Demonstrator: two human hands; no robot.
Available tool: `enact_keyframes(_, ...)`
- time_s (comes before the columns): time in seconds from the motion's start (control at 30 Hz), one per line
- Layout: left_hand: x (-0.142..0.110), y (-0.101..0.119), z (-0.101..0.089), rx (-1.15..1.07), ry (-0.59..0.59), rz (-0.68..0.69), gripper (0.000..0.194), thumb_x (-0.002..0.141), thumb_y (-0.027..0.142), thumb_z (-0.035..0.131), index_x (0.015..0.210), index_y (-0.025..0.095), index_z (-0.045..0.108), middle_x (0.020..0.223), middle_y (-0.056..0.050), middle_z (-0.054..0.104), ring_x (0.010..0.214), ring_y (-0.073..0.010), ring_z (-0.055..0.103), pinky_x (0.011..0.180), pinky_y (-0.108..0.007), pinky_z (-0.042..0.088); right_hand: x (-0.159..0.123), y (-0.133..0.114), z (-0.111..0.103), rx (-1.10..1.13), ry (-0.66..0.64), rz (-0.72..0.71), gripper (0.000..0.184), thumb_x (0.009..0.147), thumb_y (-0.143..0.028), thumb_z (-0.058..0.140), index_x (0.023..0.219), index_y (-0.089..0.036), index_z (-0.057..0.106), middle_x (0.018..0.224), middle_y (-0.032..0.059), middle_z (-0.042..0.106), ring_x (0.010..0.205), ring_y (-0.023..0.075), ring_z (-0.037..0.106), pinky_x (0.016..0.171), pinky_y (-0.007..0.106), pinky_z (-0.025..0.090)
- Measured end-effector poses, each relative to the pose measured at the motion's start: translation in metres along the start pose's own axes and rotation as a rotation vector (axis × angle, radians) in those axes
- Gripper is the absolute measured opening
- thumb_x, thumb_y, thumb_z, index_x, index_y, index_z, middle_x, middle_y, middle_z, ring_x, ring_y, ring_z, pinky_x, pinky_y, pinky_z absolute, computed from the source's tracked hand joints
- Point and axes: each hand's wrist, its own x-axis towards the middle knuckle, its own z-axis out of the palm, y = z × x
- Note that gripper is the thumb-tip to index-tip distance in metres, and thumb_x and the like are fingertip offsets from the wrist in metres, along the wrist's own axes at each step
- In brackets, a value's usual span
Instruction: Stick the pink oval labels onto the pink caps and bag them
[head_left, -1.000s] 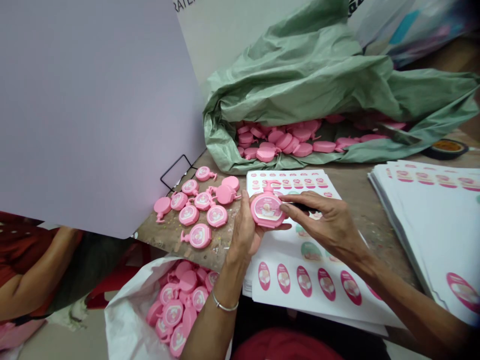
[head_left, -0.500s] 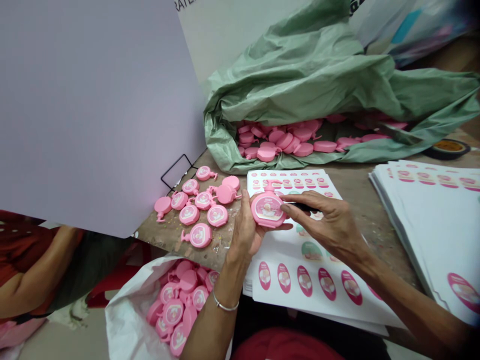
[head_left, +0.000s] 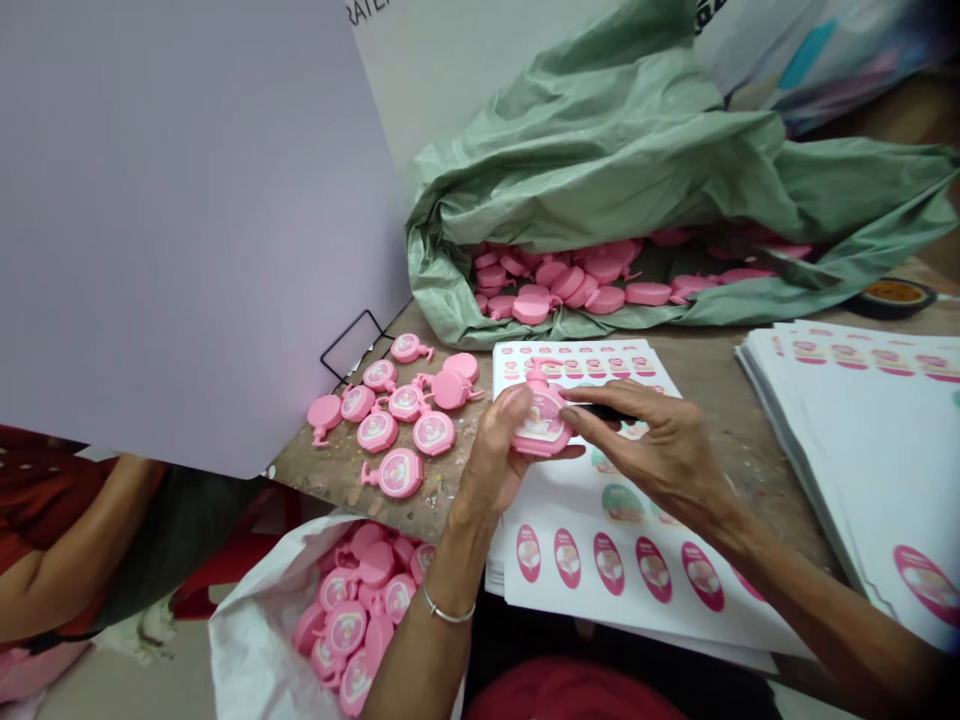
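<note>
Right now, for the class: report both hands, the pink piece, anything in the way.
Left hand cradling pink plastic bottle-shaped piece; right hand touching it, dark slim object under fingers; white label sheet beneath.

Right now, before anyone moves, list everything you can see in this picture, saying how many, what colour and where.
large board: one, lilac, far left
wire stand: one, black, at the board's edge
table: one, brown, flecked, under everything
loose bottle-shaped pieces: ten, pink, on the table
plastic bag: one, green, at the back, holding many pink pieces
sack: one, white, bottom, holding many pink pieces
label sheets: several, white and pink, under the hands
label stack: one, white and pink, right
tape roll: one, black and orange, back right
co-worker's arm: one, red sleeve, far left
held bottle-shaped piece: one, pink, between the hands
dark item: one, black, under the right hand, unclear what
bangle: one, silver, left wrist
left hand: one, holding the piece
right hand: one, fingers on the piece
</note>
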Motion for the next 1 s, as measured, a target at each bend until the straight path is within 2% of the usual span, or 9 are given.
enact_keyframes(0.07,-0.003,0.002,-0.002,0.059,-0.03,0.034,0.037,0.074,0.024,0.075,0.107,0.015,0.062,0.102,-0.007,0.068,0.095,-0.0243,0.066,0.086,-0.044,0.057,0.001,0.004,-0.004,-0.149,-0.024,-0.043,0.025,0.086,-0.036,0.063,0.101,-0.018,0.071,0.088,0.0076,0.074,0.08,0.0221,0.068,0.077,0.039,0.051)
enact_keyframes(0.17,-0.006,0.002,-0.004,0.077,-0.056,0.003,0.04,0.071,0.019,0.075,0.108,0.015,0.06,0.099,-0.007,0.067,0.094,-0.0238,0.066,0.087,-0.047,0.055,0.005,0.008,-0.01,-0.456,0.005,-0.019,0.043,0.086,-0.046,0.059,0.114,-0.014,0.066,0.097,0.0145,0.072,0.092,0.032,0.066,0.085,0.051,0.046)
enact_keyframes(0.33,-0.014,-0.005,-0.005,0.13,-0.118,-0.083,0.05,0.064,0.016,0.079,0.111,0.014,0.06,0.1,-0.009,0.067,0.093,-0.0268,0.067,0.087,-0.047,0.054,0.016,0.027,0.0,-0.25,-0.057,0.005,0.084,0.072,-0.065,0.066,0.137,-0.016,0.045,0.129,0.0173,0.059,0.114,0.0322,0.058,0.092,0.047,0.048)
enact_keyframes(0.43,-0.015,-0.004,-0.023,0.306,0.052,-0.057,0.044,0.072,0.03,0.076,0.11,0.014,0.062,0.096,-0.012,0.069,0.086,-0.0284,0.068,0.081,-0.046,0.054,0.037,0.059,0.007,-0.285,-0.076,0.104,0.078,0.074,-0.064,0.064,0.133,-0.016,0.049,0.125,0.0169,0.061,0.111,0.0322,0.059,0.091,0.047,0.048)
enact_keyframes(0.57,-0.003,0.011,-0.062,0.809,0.523,0.403,0.027,0.072,0.037,0.074,0.093,0.02,0.069,0.097,-0.011,0.067,0.103,-0.0349,0.061,0.097,-0.052,0.044,0.088,0.103,0.023,-0.49,-0.198,0.283,0.06,0.082,-0.055,0.058,0.126,-0.013,0.055,0.113,0.0166,0.068,0.101,0.0317,0.064,0.082,0.042,0.049)
enact_keyframes(0.67,0.004,0.019,-0.073,1.078,0.653,0.75,0.034,0.072,0.032,0.075,0.103,0.022,0.068,0.126,-0.012,0.057,0.13,-0.0362,0.041,0.114,-0.052,0.025,0.133,0.118,0.046,-0.551,-0.246,0.251,0.072,0.078,-0.054,0.064,0.133,-0.011,0.049,0.118,0.0202,0.066,0.107,0.0351,0.061,0.083,0.041,0.046)
enact_keyframes(0.73,0.003,0.02,-0.07,1.144,0.651,0.811,0.032,0.078,0.032,0.069,0.108,0.022,0.066,0.131,-0.013,0.054,0.132,-0.0336,0.04,0.114,-0.051,0.026,0.158,0.122,0.06,-0.553,-0.305,0.24,0.077,0.072,-0.055,0.07,0.13,-0.009,0.051,0.113,0.022,0.067,0.105,0.0366,0.062,0.081,0.04,0.045)
enact_keyframes(0.87,0.002,0.011,-0.054,0.957,0.489,0.534,0.023,0.087,0.04,0.059,0.096,0.021,0.068,0.106,-0.01,0.066,0.099,-0.0236,0.062,0.088,-0.036,0.05,0.168,0.109,0.063,-0.541,-0.404,0.235,0.072,0.07,-0.057,0.07,0.122,-0.009,0.058,0.109,0.0211,0.069,0.1,0.0349,0.064,0.077,0.037,0.045)
enact_keyframes(1.0,0.011,0.005,-0.041,0.383,0.293,0.134,0.04,0.083,0.05,0.063,0.1,0.015,0.067,0.097,-0.011,0.07,0.081,-0.0199,0.067,0.073,-0.031,0.055,0.119,0.063,0.039,-0.375,-0.558,-0.016,0.072,0.07,-0.05,0.073,0.132,-0.021,0.051,0.113,0.0093,0.069,0.096,0.0258,0.065,0.077,0.031,0.045)
